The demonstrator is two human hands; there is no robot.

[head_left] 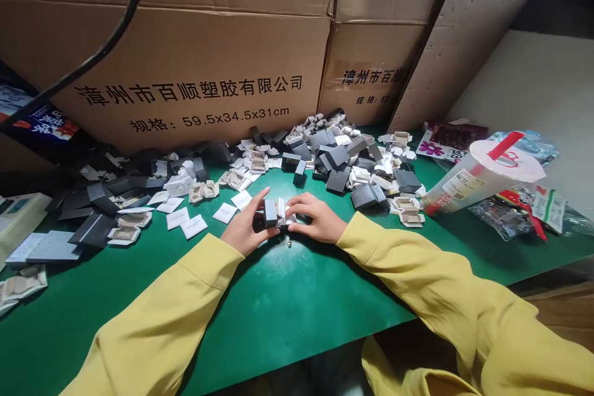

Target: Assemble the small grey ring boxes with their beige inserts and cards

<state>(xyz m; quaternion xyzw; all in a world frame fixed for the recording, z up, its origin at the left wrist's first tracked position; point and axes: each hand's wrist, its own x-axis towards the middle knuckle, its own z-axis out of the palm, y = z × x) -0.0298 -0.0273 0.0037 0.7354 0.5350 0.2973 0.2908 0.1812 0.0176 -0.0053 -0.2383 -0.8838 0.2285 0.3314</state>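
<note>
Both my hands meet at the middle of the green table [288, 309], in yellow sleeves. My left hand [245, 230] is closed around a small dark grey box [270, 212], thumb and fingers pinching its sides. My right hand [313, 218] is closed on a white folded insert [284, 211] that touches the box's right side. Behind the hands lies a heap of dark box shells and white inserts [334, 158].
Large cardboard cartons [195, 55] wall off the back of the table. Loose white cards [185, 221] and flat grey pieces [93, 226] lie at the left. A lidded plastic cup with a red straw [482, 176] lies on its side at the right, beside snack wrappers [529, 207].
</note>
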